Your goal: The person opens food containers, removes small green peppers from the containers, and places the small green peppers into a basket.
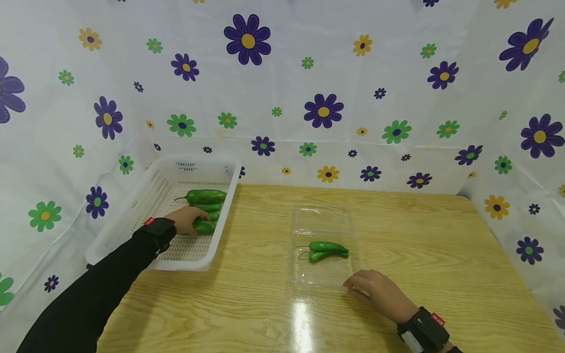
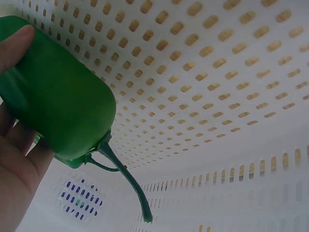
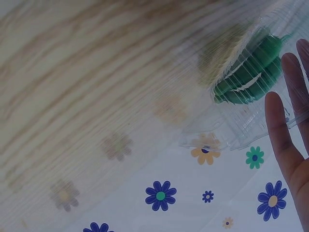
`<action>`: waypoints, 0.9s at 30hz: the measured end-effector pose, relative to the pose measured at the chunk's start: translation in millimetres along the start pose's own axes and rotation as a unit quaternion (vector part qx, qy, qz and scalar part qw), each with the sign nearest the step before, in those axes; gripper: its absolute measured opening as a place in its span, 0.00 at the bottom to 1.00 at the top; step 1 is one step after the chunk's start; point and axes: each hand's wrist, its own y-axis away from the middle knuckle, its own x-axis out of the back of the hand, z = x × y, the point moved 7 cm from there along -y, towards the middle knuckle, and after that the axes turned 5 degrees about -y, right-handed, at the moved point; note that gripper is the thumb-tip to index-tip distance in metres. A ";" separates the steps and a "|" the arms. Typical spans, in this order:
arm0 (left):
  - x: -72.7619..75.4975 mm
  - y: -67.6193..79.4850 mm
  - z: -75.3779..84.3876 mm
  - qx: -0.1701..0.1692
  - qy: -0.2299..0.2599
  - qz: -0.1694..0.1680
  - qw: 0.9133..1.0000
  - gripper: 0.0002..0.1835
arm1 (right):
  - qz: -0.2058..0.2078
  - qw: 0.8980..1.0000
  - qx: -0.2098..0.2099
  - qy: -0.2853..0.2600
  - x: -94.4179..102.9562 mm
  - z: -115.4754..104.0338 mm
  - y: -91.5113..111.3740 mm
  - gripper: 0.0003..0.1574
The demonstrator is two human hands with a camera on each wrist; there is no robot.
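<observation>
Inside the white basket, my left hand (image 1: 187, 219) grips a green pepper (image 2: 63, 92), thumb on one side and fingers on the other. More green peppers (image 1: 205, 196) lie beside it along the basket's right side. On the table stands a clear plastic container (image 1: 304, 274) with its lid open toward the back. Two green peppers (image 1: 327, 247) lie side by side in it, stems pointing left. At its near right corner rests my right hand (image 1: 379, 294); the right wrist view shows its fingers (image 3: 276, 113) fairly straight against the container's side.
The white perforated basket (image 1: 121, 220) stands at the left of the wooden table (image 1: 423, 245). A white cloth with flowers (image 1: 273, 83) hangs behind the table and along both sides.
</observation>
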 end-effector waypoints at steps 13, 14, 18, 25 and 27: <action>-6.1 -5.5 -9.5 0.011 0.006 0.026 1.000 0.31 | 0.001 1.000 0.002 0.000 -0.3 0.7 0.5 0.10; -6.3 -5.5 -10.0 0.011 0.005 0.025 1.000 0.31 | 0.001 1.000 0.002 0.000 -0.5 0.5 0.5 0.10; -4.8 -5.3 -10.7 0.013 0.007 0.026 1.000 0.31 | 0.000 1.000 0.000 0.000 -0.3 0.3 0.4 0.10; 1.4 -3.4 -9.8 0.016 0.032 0.021 0.999 0.27 | 0.006 1.000 0.008 0.000 -0.4 0.1 0.7 0.10; 4.0 -2.6 -9.4 0.021 0.043 0.021 0.999 0.26 | 0.006 1.000 0.011 0.000 -0.5 0.3 0.3 0.10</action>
